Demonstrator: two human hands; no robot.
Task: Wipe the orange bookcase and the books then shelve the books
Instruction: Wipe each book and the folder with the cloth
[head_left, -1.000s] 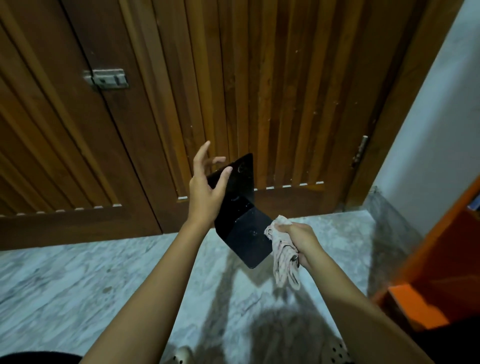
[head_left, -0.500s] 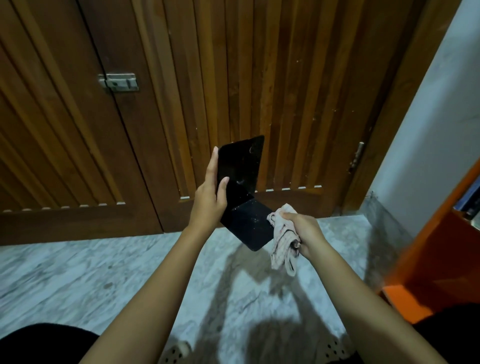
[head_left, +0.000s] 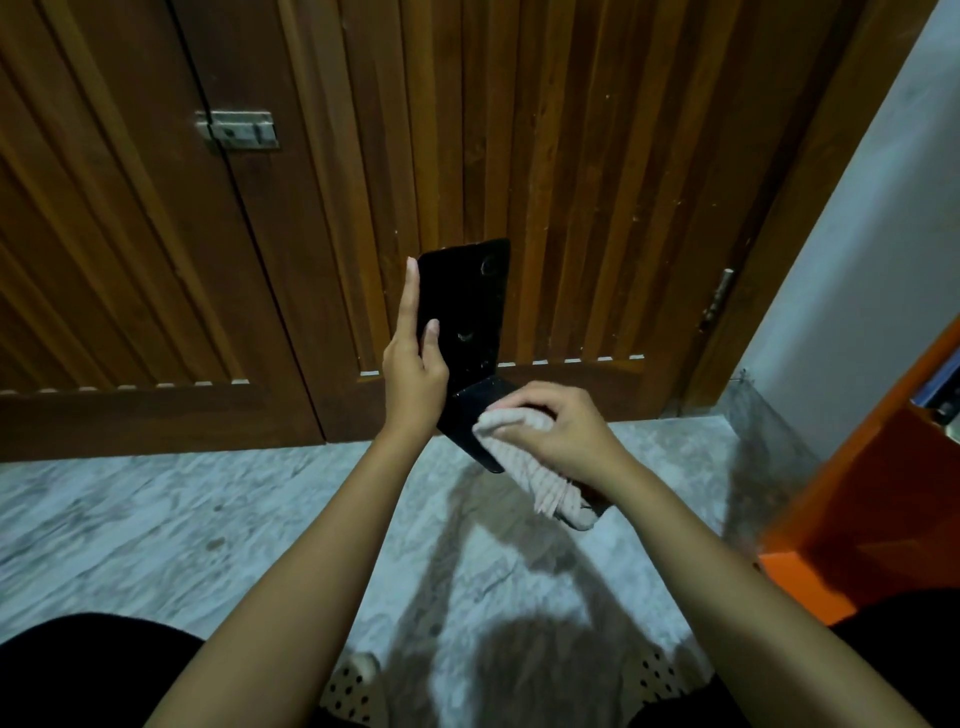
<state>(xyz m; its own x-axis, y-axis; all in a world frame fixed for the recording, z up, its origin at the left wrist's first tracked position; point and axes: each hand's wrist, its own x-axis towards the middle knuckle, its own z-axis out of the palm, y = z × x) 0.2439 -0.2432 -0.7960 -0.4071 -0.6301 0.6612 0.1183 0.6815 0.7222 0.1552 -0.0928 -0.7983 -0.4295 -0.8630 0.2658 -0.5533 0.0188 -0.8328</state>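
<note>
Here, in front of the wooden door (head_left: 571, 156), the left hand (head_left: 413, 371) grips the upright plate of a black bookend (head_left: 467, 301), thumb on its face. Just right of it, the right hand (head_left: 558, 431) curls over a pale cloth (head_left: 524, 467), pressing it on the lower plate. The orange bookcase (head_left: 872, 493) stands right of the door, well apart from both hands.

Forearms (head_left: 311, 545) are bare right up to the frame edge, black pants (head_left: 78, 670) over both knees, beige footwear (head_left: 348, 696) with black dots peeking out at the bottom.
</note>
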